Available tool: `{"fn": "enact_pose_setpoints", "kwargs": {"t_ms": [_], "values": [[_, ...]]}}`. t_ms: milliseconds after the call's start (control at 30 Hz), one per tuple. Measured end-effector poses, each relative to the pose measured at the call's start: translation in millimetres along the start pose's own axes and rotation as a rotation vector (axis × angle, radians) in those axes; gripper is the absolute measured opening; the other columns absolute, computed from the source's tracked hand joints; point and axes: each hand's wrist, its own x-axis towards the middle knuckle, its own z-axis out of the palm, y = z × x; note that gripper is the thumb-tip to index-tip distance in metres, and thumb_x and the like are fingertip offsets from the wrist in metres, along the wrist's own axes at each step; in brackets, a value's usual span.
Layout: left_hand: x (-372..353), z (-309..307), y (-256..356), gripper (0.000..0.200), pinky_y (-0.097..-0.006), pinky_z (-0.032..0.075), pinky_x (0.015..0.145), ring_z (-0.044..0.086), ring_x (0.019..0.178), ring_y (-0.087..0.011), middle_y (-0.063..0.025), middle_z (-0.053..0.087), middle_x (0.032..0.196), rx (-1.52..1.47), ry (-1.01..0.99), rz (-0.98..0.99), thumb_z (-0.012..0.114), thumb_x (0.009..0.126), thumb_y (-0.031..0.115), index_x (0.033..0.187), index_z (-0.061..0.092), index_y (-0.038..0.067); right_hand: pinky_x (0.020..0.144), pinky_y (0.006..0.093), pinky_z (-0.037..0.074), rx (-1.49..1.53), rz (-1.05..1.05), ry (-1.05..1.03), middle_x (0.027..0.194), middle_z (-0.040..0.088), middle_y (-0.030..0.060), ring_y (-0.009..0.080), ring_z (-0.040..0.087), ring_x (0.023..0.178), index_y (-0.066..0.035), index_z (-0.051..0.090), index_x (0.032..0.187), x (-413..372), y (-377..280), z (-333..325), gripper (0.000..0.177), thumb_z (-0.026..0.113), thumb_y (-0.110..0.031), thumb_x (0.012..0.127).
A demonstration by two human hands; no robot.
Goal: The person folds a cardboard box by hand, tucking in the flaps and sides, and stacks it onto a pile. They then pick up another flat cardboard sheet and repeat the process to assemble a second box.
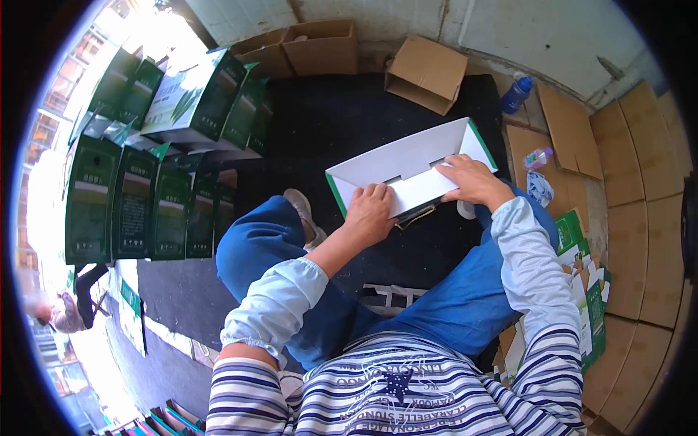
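Over my crossed legs I have a long carton [396, 161], white inside with green end edges. Its open side faces me, and slots show along a fold in the white board. My left hand [369, 213] grips the near edge at the left, fingers bent over the white panel. My right hand [472, 182] holds the right part of the same panel, fingers on the board and thumb at the near edge. Just below that edge, between the hands, a thin metal-looking piece [416, 216] shows; I cannot make out what it is.
Green printed cartons [171, 207] stand stacked at the left. Brown boxes [320, 47] and an open brown box [427, 73] sit at the back. A blue bottle [517, 94] and a small clear bottle [538, 158] are at the right, near flat green-white cardboard [595, 320] and stacked brown cartons [629, 251].
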Motion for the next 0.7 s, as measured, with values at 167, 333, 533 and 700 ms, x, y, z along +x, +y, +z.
{"fn": "enact_pose_setpoints", "kwargs": {"t_ms": [167, 333, 533, 700], "values": [[-6.0, -20.8, 8.1, 0.061, -0.0428, 0.039, 0.096, 0.048, 0.113, -0.0325, -0.0182, 0.052, 0.117, -0.018, 0.041, -0.002, 0.072, 0.076, 0.04, 0.116, 0.055, -0.003, 0.092, 0.0404, 0.044, 0.125, 0.109, 0.113, 0.107, 0.058, 0.0155, 0.0324, 0.053, 0.108, -0.002, 0.064, 0.103, -10.7, -3.6, -22.3, 0.05, 0.064, -0.047, 0.081], [-8.3, -29.1, 4.7, 0.058, -0.0436, 0.04, 0.095, 0.049, 0.115, -0.0339, -0.0211, 0.051, 0.122, -0.032, 0.043, -0.026, 0.069, 0.08, 0.043, 0.115, 0.057, -0.003, 0.09, 0.0394, 0.046, 0.147, 0.279, 0.276, 0.108, 0.059, 0.0154, 0.0318, 0.057, 0.103, -0.002, 0.064, 0.106, -13.1, 10.7, -13.5, 0.041, 0.058, -0.039, 0.088], [-9.4, -42.5, 0.0, 0.047, -0.0435, 0.042, 0.095, 0.052, 0.113, -0.0353, -0.0202, 0.054, 0.121, -0.062, 0.295, 0.006, 0.071, 0.079, 0.032, 0.113, 0.06, 0.003, 0.087, 0.0368, 0.047, 0.336, 0.194, 0.414, 0.108, 0.061, 0.0131, 0.0294, 0.06, 0.099, -0.003, 0.063, 0.107, -27.3, 12.7, -24.6, 0.033, 0.06, -0.031, 0.089], [-29.3, -168.2, 10.8, 0.045, -0.0401, 0.044, 0.094, 0.056, 0.109, -0.0328, -0.0149, 0.06, 0.111, -0.225, 0.796, 0.124, 0.078, 0.067, 0.006, 0.109, 0.061, 0.004, 0.084, 0.0294, 0.047, 0.704, 0.043, 0.836, 0.113, 0.06, 0.0072, 0.0159, 0.059, 0.1, -0.005, 0.058, 0.119, -103.9, -43.3, -144.0, 0.028, 0.048, -0.019, 0.097]]}}
